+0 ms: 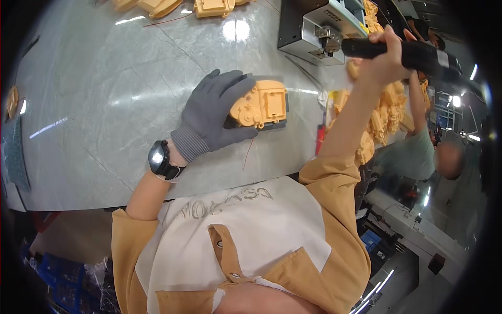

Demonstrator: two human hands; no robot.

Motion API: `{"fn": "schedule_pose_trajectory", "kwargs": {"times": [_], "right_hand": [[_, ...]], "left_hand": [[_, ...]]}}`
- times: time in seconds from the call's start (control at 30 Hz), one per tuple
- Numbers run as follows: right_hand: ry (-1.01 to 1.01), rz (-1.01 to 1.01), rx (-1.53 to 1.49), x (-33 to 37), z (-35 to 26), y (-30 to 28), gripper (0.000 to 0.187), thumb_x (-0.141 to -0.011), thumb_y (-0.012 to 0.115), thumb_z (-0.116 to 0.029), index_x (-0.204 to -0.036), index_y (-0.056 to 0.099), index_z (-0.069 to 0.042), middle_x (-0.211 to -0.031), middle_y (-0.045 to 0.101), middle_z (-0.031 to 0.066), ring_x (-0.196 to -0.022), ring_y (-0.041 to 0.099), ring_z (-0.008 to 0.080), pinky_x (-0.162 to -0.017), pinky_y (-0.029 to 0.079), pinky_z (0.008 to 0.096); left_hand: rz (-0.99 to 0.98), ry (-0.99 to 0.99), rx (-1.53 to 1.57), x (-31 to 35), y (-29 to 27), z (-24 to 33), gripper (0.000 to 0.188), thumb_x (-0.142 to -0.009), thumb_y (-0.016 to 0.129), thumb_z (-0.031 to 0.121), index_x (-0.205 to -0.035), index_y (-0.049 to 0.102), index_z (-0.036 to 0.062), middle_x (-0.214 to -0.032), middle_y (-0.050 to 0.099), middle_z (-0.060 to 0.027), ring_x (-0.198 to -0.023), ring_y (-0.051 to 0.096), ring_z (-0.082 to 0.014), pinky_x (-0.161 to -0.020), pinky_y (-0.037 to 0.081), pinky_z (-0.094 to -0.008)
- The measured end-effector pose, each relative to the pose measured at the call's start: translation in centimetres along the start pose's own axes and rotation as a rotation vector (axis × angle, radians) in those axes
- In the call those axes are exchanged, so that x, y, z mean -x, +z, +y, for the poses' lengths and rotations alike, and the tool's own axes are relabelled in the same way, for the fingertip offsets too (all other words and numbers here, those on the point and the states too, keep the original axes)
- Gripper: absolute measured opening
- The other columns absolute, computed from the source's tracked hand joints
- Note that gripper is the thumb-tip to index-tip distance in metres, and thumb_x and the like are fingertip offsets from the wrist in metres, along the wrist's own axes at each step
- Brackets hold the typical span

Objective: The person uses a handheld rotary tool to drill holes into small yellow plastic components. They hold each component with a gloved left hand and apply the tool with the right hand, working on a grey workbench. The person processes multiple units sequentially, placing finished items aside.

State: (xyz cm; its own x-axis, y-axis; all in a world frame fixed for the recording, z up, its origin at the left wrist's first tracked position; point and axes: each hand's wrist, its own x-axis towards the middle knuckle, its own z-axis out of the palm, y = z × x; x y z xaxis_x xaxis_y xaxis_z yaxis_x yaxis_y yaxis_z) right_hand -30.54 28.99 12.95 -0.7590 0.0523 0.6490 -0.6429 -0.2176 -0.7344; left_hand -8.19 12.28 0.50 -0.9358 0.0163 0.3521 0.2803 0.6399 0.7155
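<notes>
One yellow plastic housing [269, 104] sits on a dark fixture [276, 126] on the grey desk [125, 141], probably to stay level. My gloved left hand [215, 109], half curled, grips its left end, seemingly steadying it; my bare right hand [388, 58] closes around a raised black handheld tool [426, 58], presumably keeping it clear.

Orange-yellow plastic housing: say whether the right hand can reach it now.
Probably yes, though the right hand holds a black cylindrical tool: the gloved left hand covers only part of the orange-yellow plastic housing, leaving its right side exposed.
</notes>
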Motion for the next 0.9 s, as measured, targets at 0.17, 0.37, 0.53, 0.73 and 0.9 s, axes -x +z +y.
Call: {"fn": "schedule_pose_trajectory", "kwargs": {"times": [0.17, 0.37, 0.53, 0.73, 0.9], "right_hand": [[0.087, -0.075, 0.168, 1.5, 1.1, 1.0, 0.037, -0.066, 0.059, 0.008, -0.100, 0.045, 0.003, -0.057, 0.051, 0.0092, -0.045, 0.051, 0.0166, -0.046, 0.045, 0.0278], [0.057, -0.071, -0.070, 6.7, -5.0, 1.2, 0.041, -0.067, 0.059, 0.008, -0.105, 0.041, 0.003, -0.055, 0.050, 0.0089, -0.042, 0.048, 0.0159, -0.049, 0.046, 0.0305], [0.016, 0.074, 0.043, 1.7, -1.1, 0.9, 0.036, -0.064, 0.057, 0.012, -0.097, 0.045, 0.004, -0.057, 0.054, 0.0106, -0.042, 0.050, 0.0170, -0.046, 0.046, 0.0297], [0.033, 0.085, 0.143, 0.9, 1.4, 1.6, 0.031, -0.063, 0.060, 0.010, -0.091, 0.048, 0.002, -0.057, 0.051, 0.0104, -0.046, 0.052, 0.0189, -0.048, 0.046, 0.0298], [0.118, -0.118, 0.140, 1.1, 1.0, 1.0, 0.036, -0.064, 0.060, 0.010, -0.096, 0.045, 0.002, -0.056, 0.052, 0.0090, -0.042, 0.052, 0.0168, -0.045, 0.045, 0.0278]], "left_hand": [[0.010, -0.013, 0.011, 0.5, -0.3, -0.1, 0.077, -0.062, 0.076, 0.037, -0.125, 0.044, 0.0083, -0.124, 0.045, -0.0159, -0.113, 0.045, -0.0336, -0.101, 0.034, -0.0444], [-0.010, -0.017, 0.013, 0.2, -0.3, -0.3, 0.078, -0.063, 0.075, 0.038, -0.126, 0.043, 0.0067, -0.124, 0.045, -0.0156, -0.114, 0.045, -0.0328, -0.102, 0.033, -0.0452], [-0.010, -0.029, -0.005, 0.4, 0.2, -0.4, 0.079, -0.063, 0.075, 0.039, -0.128, 0.041, 0.0074, -0.125, 0.044, -0.0151, -0.114, 0.045, -0.0326, -0.104, 0.031, -0.0454], [-0.021, -0.023, -0.016, 0.2, 0.0, -0.1, 0.080, -0.063, 0.075, 0.039, -0.128, 0.041, 0.0075, -0.125, 0.044, -0.0150, -0.114, 0.045, -0.0319, -0.104, 0.031, -0.0451], [-0.015, -0.026, -0.014, 0.3, -0.3, 0.0, 0.079, -0.064, 0.075, 0.039, -0.128, 0.041, 0.0075, -0.125, 0.045, -0.0148, -0.114, 0.045, -0.0317, -0.104, 0.031, -0.0450]]}}
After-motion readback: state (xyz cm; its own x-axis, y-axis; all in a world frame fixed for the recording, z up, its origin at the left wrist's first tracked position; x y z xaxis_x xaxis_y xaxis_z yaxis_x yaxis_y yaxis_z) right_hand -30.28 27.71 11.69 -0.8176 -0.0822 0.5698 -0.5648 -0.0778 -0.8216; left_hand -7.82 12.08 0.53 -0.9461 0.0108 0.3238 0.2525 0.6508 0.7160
